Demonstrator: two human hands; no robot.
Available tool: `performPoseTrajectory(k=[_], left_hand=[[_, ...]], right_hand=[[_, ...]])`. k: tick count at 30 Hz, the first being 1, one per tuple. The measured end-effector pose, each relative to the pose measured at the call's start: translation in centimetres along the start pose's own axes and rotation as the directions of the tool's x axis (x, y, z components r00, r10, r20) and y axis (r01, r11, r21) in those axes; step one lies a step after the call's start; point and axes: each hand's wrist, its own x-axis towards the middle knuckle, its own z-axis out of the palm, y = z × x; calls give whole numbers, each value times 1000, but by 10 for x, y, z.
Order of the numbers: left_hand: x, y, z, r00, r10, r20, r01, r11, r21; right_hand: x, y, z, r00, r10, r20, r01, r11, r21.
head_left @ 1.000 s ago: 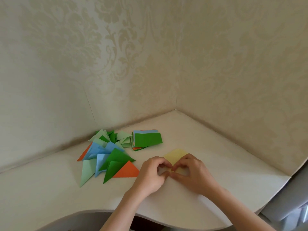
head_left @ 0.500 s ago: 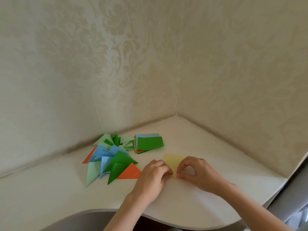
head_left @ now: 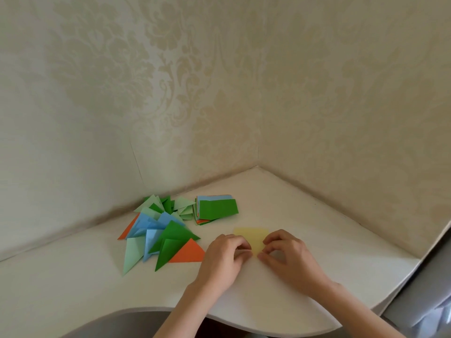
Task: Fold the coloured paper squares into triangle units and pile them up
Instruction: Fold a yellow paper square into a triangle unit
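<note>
On the near middle of the white corner desk, a pale yellow paper square is lying flat while both hands are working on its near edge. The left hand is pinching the near-left part of the sheet with curled fingers, and the right hand is pinching the near-right part the same way, so I'm guessing they're lining up corners or pressing a crease; the fold itself is hidden under the fingers.

Just left of the hands, a loose pile of folded triangle units in green, blue, pale green and orange is sitting within easy reach, probably so each finished one can get tossed over without stretching. Farther back, beside the pile, a stack of unfolded coloured paper squares with a green sheet on top is waiting as the supply. Plenty of sheets look left, so this seems somewhere mid-task.
</note>
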Motion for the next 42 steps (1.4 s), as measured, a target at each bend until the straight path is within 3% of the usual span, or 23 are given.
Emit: performPoseTrajectory(k=[8,15,22,26,31,36,42], left_hand=[[4,-4,-2,993,-116,14,116,992,-48],[11,-11,-5,974,-216,75,224,965,-135],[8,-20,-15,972,-204,118,223,956,-191],[9,-15,-18,973,-154,174,171,981,-88],[10,-1,-13,989,-37,144,14,987,162],[0,13,-6,992,28,126,-52,980,191],[-4,33,2,988,28,153,-74,949,307]], right_hand=[[4,-3,5,996,92,20,-89,991,-95],[12,-8,3,973,228,41,-228,974,10],[24,-1,-11,936,282,211,-299,953,53],[27,-1,-15,912,295,284,-320,946,46],[27,-7,-17,913,341,222,-369,924,99],[15,-13,-23,922,363,135,-373,926,62],[3,-21,-29,919,373,129,-386,917,98]])
